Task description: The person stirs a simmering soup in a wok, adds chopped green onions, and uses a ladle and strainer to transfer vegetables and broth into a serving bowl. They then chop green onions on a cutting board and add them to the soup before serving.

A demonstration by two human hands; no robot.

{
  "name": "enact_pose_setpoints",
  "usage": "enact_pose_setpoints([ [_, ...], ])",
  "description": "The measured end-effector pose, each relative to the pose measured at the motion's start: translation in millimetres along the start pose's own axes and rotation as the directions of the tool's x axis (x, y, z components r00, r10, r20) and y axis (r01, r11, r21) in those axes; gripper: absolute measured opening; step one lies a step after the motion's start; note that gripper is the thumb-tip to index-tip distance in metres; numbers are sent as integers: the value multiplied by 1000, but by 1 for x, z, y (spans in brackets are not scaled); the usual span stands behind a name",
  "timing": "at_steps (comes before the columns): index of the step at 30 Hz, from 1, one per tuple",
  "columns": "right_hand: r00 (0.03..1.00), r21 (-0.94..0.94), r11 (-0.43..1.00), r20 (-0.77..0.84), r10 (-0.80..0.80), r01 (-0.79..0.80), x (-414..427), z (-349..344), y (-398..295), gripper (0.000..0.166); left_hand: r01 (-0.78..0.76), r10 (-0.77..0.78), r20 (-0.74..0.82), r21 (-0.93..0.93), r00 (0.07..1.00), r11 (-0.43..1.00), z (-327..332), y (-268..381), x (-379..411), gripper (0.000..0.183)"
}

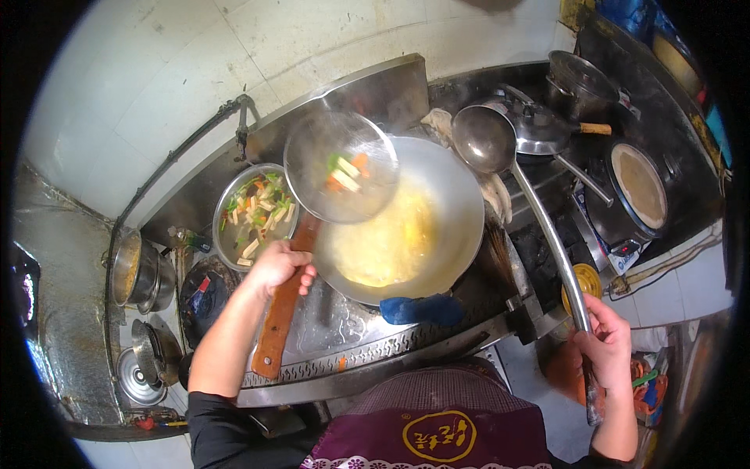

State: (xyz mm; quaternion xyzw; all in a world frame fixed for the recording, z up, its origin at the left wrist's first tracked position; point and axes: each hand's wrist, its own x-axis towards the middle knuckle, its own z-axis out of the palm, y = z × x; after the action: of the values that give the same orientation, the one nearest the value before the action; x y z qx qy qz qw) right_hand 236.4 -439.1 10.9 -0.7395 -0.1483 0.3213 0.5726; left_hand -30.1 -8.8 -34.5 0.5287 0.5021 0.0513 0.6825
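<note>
My left hand (285,268) grips the wooden handle of a round metal strainer (375,193), raised over the left rear of a large wok (463,234). A few pale strips with orange and green vegetable pieces lie in the strainer. Yellowish bubbling liquid (387,246) fills the wok's bottom. Behind my left hand, a metal bowl (218,225) holds pale strips and cut vegetables in liquid. My right hand (603,340) holds the long metal handle of a ladle (481,139), whose bowl hangs beyond the wok's right rear rim. A blue cloth (419,310) lies at the wok's near rim.
A lidded pan (539,132), a lidded pot (580,79) and a pot with pale contents (638,182) stand at the right. A bamboo brush (499,249) lies beside the wok. Metal pots (126,269) stand at the far left. A pipe tap (242,129) rises behind the bowl.
</note>
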Motion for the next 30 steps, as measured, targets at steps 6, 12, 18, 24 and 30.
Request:
enact_pose_setpoints([
  [6,993,-20,993,-41,114,-115,-5,6,-9,57,80,135,-180,839,974,538,-20,4,2,9],
  [12,990,69,988,-31,139,-137,-12,0,8,57,377,-461,200,350,864,858,-1,-18,3,10],
  [18,997,49,995,14,81,-81,-13,-5,16,58,452,-395,407,-51,824,891,24,-60,33,16],
  [24,992,103,995,125,-20,7,0,5,12,55,247,-122,345,-348,931,904,44,-70,39,13],
  [30,964,81,984,201,-174,161,26,44,-4,52,38,153,273,-584,950,811,5,-51,-21,13],
])
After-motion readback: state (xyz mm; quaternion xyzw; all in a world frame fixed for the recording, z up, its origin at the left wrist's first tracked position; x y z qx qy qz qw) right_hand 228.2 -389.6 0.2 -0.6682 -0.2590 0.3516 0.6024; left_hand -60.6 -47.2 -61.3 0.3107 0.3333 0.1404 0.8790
